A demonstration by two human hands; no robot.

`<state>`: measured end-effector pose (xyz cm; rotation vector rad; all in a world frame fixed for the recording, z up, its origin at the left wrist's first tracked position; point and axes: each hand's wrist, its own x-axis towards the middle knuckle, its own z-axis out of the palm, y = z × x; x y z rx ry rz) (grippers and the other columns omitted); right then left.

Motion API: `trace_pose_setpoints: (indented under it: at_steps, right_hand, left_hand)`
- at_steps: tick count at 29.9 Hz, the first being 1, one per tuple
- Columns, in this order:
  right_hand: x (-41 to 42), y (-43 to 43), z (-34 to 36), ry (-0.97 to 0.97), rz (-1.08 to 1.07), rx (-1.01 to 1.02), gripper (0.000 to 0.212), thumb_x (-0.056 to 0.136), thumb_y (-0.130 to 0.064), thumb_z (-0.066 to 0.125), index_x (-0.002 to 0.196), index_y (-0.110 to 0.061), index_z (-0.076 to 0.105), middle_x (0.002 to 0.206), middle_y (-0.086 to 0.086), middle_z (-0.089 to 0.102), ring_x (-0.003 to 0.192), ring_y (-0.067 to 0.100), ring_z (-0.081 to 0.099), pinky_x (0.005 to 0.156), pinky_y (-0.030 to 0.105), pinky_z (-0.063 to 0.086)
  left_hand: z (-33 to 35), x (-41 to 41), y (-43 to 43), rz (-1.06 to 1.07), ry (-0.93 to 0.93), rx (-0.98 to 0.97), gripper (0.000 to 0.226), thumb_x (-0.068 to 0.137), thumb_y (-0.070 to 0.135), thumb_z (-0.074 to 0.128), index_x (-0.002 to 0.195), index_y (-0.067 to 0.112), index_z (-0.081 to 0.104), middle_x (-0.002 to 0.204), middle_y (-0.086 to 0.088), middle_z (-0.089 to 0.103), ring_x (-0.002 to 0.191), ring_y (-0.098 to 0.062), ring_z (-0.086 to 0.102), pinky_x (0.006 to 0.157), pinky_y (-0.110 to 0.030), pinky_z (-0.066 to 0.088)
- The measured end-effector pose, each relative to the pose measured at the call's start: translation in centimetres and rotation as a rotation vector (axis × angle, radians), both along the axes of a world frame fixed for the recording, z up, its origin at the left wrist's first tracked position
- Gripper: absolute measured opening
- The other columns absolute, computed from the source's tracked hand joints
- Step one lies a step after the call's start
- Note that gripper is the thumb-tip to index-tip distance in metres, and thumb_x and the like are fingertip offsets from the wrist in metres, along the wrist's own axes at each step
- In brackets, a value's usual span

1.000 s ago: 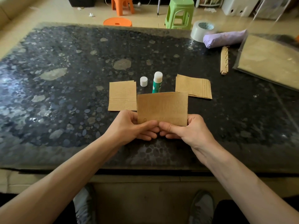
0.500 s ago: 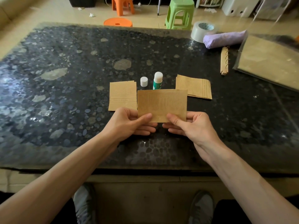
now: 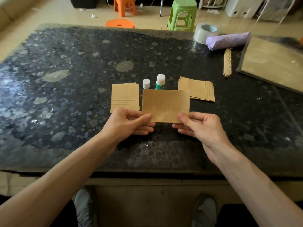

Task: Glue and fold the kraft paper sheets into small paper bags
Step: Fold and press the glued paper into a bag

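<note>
Left hand [image 3: 129, 123]: thumb on top and fingers beneath, pinching the near left corner of the paper sheet [image 3: 165, 104]. Right hand [image 3: 201, 126]: same pinch on the near right corner. The sheet is held flat-on just in front of the glue stick [image 3: 160, 81], hiding the stick's base.

Risks, as judged:
- The glue stick stands uncapped, its cap [image 3: 146, 83] just to its left. The sheet's far edge could knock it over or pick up stray glue if pushed forward.
- The grip is on two corners only, so uneven pull would skew any fold.
- An open stick may dry out.
- The glossy table [image 3: 65, 95] may let paper slide during creasing.

Left of the glue stick is a small paper stack [image 3: 125, 95]; right of it, a second stack [image 3: 196, 88]. Further right and behind it are a ridged strip [image 3: 227, 64], a clear sleeve of brown paper [image 3: 272, 63], a purple bundle [image 3: 227, 40] and a tape roll [image 3: 205, 32].

Well behind the glue stick, on a tan floor, are a green stool [image 3: 182, 13] and an orange stool [image 3: 124, 7].
</note>
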<state>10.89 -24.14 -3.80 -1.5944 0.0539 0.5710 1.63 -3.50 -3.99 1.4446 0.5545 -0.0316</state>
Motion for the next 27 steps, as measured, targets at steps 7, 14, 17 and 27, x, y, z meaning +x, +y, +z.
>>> trace_pose_setpoints:
  at_steps: [7,14,17,27]
  right_hand:
    - [-0.1,-0.2,0.2,-0.028,-0.011,-0.060,0.015,0.088,-0.018,0.081,0.101,-0.014,0.077,0.087,0.005,0.081,0.084,0.019,0.079,0.080,0.034,0.062]
    - [0.7,-1.9,0.0,-0.071,-0.037,-0.141,0.011,0.093,-0.021,0.077,0.103,-0.019,0.076,0.086,0.001,0.080,0.079,0.016,0.078,0.070,0.027,0.062]
    - [1.4,-2.9,-0.5,-0.125,-0.097,-0.210,0.007,0.101,-0.023,0.068,0.106,-0.022,0.072,0.086,0.001,0.078,0.072,0.012,0.074,0.067,0.026,0.060]
    - [5.6,-4.0,-0.6,-0.120,-0.388,-0.211,0.016,0.104,-0.026,0.063,0.116,-0.021,0.072,0.094,0.000,0.074,0.080,0.010,0.068,0.073,0.026,0.056]
  left_hand:
    - [-0.4,0.0,0.0,0.026,0.004,0.023,0.019,0.092,0.017,0.070,0.103,0.002,0.075,0.090,-0.014,0.078,0.083,-0.024,0.077,0.071,-0.025,0.063]
    - [-0.5,0.8,-0.5,-0.010,0.009,0.023,0.020,0.093,0.022,0.070,0.104,0.007,0.076,0.093,-0.010,0.079,0.087,-0.024,0.077,0.076,-0.029,0.063]
    - [-0.4,1.3,-0.9,-0.003,-0.010,0.058,0.019,0.094,0.024,0.071,0.103,0.008,0.077,0.091,-0.008,0.079,0.086,-0.024,0.077,0.075,-0.028,0.063]
    - [-0.2,2.2,-2.3,-0.037,-0.113,0.234,0.020,0.095,0.033,0.068,0.103,0.016,0.077,0.088,-0.004,0.079,0.079,-0.020,0.076,0.068,-0.028,0.062]
